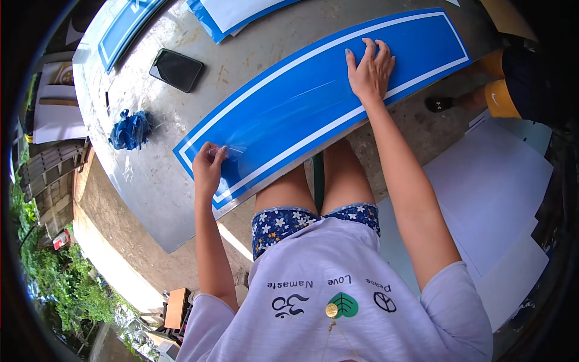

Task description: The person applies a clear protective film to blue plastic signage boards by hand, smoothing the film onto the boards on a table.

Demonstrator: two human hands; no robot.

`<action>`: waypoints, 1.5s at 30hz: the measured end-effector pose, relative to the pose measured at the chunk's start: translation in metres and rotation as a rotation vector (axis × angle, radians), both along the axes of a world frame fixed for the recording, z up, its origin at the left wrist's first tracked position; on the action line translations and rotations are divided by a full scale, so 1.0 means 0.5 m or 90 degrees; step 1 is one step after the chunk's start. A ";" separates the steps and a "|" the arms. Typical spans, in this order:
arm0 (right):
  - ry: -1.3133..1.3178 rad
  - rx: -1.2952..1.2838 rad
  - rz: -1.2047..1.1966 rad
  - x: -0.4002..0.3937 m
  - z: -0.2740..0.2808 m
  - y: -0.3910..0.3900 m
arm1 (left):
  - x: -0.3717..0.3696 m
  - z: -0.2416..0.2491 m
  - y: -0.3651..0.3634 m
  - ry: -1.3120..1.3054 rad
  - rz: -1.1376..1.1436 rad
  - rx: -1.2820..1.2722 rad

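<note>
A long blue sign panel (289, 102) with a white border line lies on the metal table in front of me. At its left end my left hand (208, 168) is closed in a pinch on a thin piece of clear film (232, 149), which bunches up and catches the light. Toward the panel's right part, my right hand (372, 71) rests on the blue face, fingers spread and holding nothing. Light streaks show on the panel between both hands.
On the metal table (163, 205) lie a black phone (177, 70) and a crumpled clump of blue strips (131, 129). More blue-and-white panels (235, 13) sit at the far edge. White sheets (488, 181) are at the right. Another person's leg (476, 99) shows beside the table.
</note>
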State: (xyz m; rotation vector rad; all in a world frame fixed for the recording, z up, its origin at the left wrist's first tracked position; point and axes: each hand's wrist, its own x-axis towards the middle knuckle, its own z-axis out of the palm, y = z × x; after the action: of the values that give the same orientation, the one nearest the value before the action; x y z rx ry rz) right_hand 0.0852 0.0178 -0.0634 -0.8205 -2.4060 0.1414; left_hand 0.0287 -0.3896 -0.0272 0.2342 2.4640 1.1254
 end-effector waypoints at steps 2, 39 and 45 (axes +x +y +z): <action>-0.007 0.008 -0.010 0.003 0.001 -0.002 | 0.038 0.007 0.021 0.137 0.042 -0.169; -0.031 0.027 -0.008 -0.015 0.001 -0.013 | 0.025 -0.018 -0.073 0.314 0.191 -0.207; -0.020 0.021 -0.013 -0.014 0.002 -0.018 | 0.022 -0.022 -0.095 0.296 0.201 -0.136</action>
State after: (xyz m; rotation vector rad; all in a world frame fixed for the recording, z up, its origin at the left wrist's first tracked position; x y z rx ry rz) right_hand 0.0780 0.0089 -0.0621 -0.8376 -2.4218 0.0817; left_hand 0.0397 -0.4369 -0.0383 0.0440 3.0961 1.0005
